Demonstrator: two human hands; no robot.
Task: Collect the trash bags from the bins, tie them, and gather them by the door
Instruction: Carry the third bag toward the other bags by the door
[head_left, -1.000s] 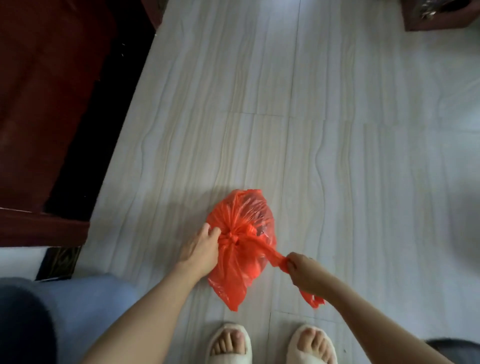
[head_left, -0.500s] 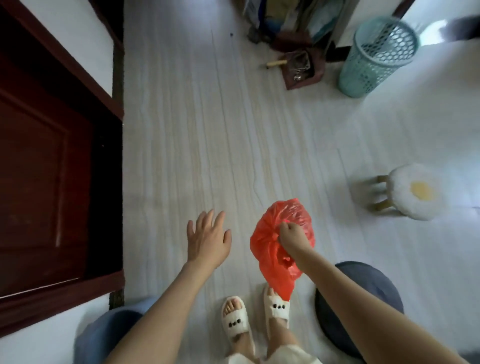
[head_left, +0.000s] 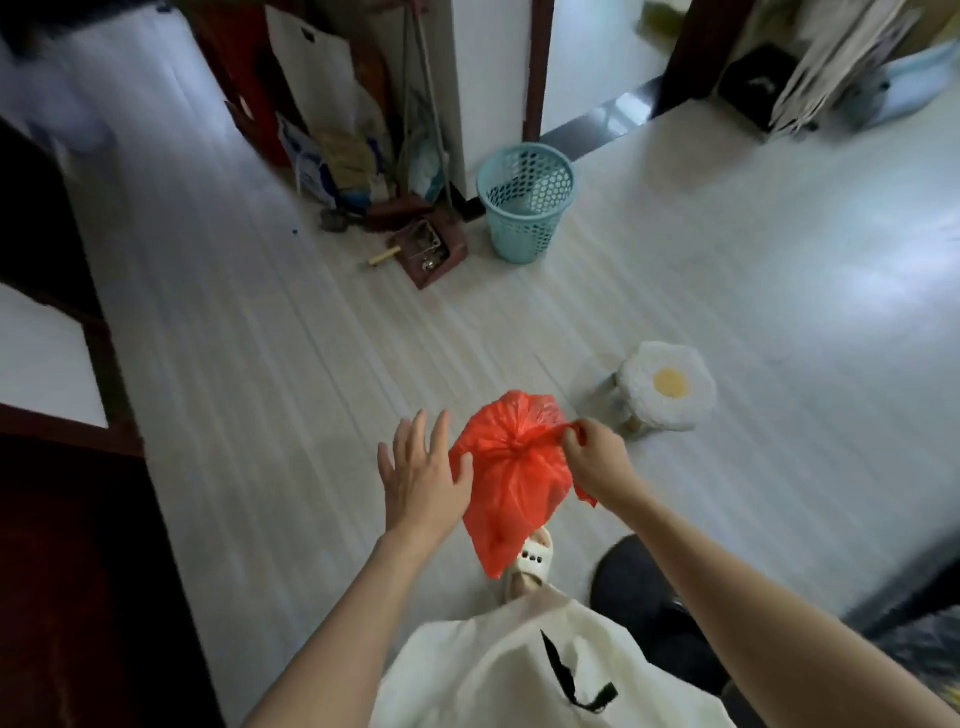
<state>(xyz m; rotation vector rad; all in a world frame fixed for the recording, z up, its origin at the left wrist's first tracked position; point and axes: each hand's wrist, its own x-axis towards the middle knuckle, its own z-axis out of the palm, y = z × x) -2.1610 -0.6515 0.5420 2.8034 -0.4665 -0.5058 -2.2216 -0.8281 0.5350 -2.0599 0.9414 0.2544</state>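
bag: red trash bag (head_left: 511, 483) knotted, being held up by a pinched handle
right hand (head_left: 597, 457): pinching
left hand (head_left: 423, 475): fingers spread, holding nothing
bin: teal bin (head_left: 524, 200) unlined
left: bag not yet being set by door

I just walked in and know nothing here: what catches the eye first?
A bright red bag, knotted at the top, hangs low in the middle from the right hand, with the left hand spread open beside it. Behind stand a blue basket and a fluffy stool.

One red bag (head_left: 511, 483), one teal bin (head_left: 524, 205), one stool (head_left: 662, 387).
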